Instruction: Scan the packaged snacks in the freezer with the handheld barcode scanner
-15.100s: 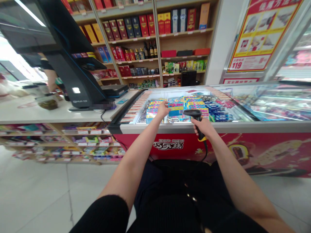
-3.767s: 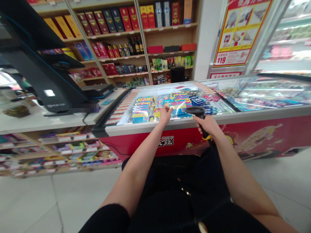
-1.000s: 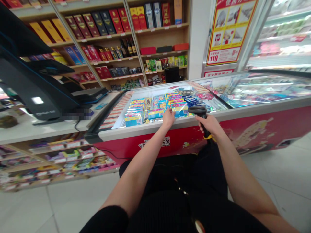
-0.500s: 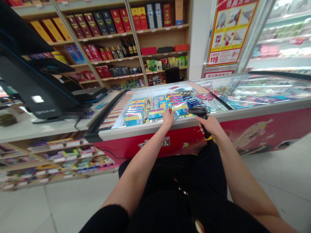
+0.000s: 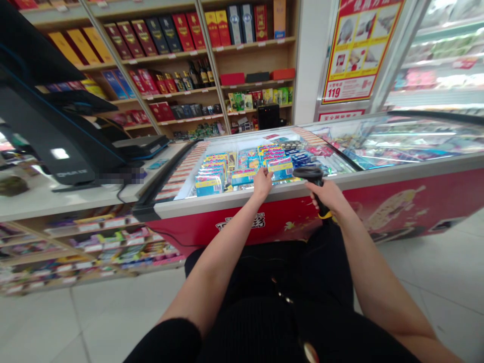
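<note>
My left hand [image 5: 262,183] reaches over the front rim of a chest freezer. Its fingers are closed in a pinch at the left edge of a blue packet [image 5: 282,170] with a yellow stripe. My right hand [image 5: 327,195] is wrapped round the handle of a black barcode scanner [image 5: 309,174]. The scanner's head is up at the freezer's rim, to the right of the packet, and a bit of yellow shows at the handle's lower end. More blue and yellow packets [image 5: 210,184] stand in rows inside the freezer, left of my left hand.
The red-fronted chest freezer [image 5: 196,229] runs across in front of me. On the left, a checkout terminal [image 5: 64,146] stands on a white counter [image 5: 41,204] above low goods shelves. Behind are shelves of boxes and bottles [image 5: 181,80]; a red and yellow poster [image 5: 359,50] hangs at right.
</note>
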Motion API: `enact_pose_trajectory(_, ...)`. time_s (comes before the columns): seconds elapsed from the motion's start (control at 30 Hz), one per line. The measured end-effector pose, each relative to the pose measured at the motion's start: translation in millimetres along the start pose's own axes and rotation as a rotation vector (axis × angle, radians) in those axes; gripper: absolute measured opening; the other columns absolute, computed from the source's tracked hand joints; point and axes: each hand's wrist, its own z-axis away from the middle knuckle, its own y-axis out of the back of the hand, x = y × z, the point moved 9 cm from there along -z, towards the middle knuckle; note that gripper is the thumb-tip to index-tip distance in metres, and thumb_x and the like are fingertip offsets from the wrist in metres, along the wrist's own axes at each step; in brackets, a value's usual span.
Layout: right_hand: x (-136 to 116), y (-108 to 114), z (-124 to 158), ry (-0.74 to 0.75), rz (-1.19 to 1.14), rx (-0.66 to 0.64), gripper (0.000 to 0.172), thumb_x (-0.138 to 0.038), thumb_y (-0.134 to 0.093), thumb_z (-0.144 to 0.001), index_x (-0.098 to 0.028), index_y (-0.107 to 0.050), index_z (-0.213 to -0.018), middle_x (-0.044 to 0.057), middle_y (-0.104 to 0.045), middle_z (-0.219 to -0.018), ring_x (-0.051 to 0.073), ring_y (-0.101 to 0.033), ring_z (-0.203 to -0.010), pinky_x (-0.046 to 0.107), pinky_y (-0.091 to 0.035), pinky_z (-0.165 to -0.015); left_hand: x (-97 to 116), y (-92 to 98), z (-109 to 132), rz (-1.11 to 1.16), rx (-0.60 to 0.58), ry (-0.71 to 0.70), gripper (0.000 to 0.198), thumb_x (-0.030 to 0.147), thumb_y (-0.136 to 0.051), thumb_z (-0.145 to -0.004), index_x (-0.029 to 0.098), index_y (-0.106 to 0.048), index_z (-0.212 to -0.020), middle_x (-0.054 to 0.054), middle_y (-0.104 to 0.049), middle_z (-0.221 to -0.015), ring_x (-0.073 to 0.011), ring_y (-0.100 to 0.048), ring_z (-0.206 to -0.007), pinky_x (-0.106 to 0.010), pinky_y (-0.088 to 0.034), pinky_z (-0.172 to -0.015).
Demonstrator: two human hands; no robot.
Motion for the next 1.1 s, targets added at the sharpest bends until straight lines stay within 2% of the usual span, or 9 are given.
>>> enact_pose_trajectory(0.17,-1,1,0,0.009,-0.012,0.000,0.034,-0.031,-0.067,-0.086,-0.018,-0.052,-0.059,0.000,-0.053,-0.044,0.012,-0.049,-0.032,0.022,-0.041,-0.032,8,7.1,0,-0.045,0.020,-0.036,0.018,0.018,-0.059,-0.093,0.015,-0.063,-0.110,-0.010,-0.073,-0.109,-0.0211,-0.068,-0.103,-0.029,-0.046,-0.089)
enact_pose_trajectory(0.4,-5,-3,1,0.034,-0.002,-0.028,0.037,-0.033,-0.064,-0.087,-0.018,-0.051,-0.056,0.000,-0.052,-0.042,0.012,-0.049,-0.031,0.022,-0.041,-0.032,15,16.3,1,-0.058,0.035,-0.063,0.010,0.017,-0.059,-0.092,0.017,-0.063,-0.101,-0.008,-0.074,-0.102,-0.0210,-0.068,-0.096,-0.029,-0.046,-0.084)
enact_pose_trajectory(0.77,-7,-8,3,0.009,-0.010,-0.018,0.035,-0.033,-0.068,-0.085,-0.019,-0.052,-0.057,0.000,-0.054,-0.044,0.011,-0.049,-0.032,0.022,-0.042,-0.032,9,21.0,3,-0.042,0.042,-0.039,0.016,0.017,-0.059,-0.091,0.016,-0.063,-0.106,-0.009,-0.074,-0.104,-0.0211,-0.068,-0.098,-0.029,-0.046,-0.087)
enact_pose_trajectory(1.1,-13,-13,2,0.052,-0.012,-0.038,0.030,-0.033,-0.070,-0.084,-0.020,-0.052,-0.064,-0.002,-0.054,-0.046,0.011,-0.050,-0.033,0.021,-0.042,-0.032,5,34.1,-5,-0.005,0.034,-0.011,0.021,0.020,-0.057,-0.092,0.015,-0.063,-0.112,-0.009,-0.074,-0.105,-0.0189,-0.069,-0.094,-0.029,-0.049,-0.086)
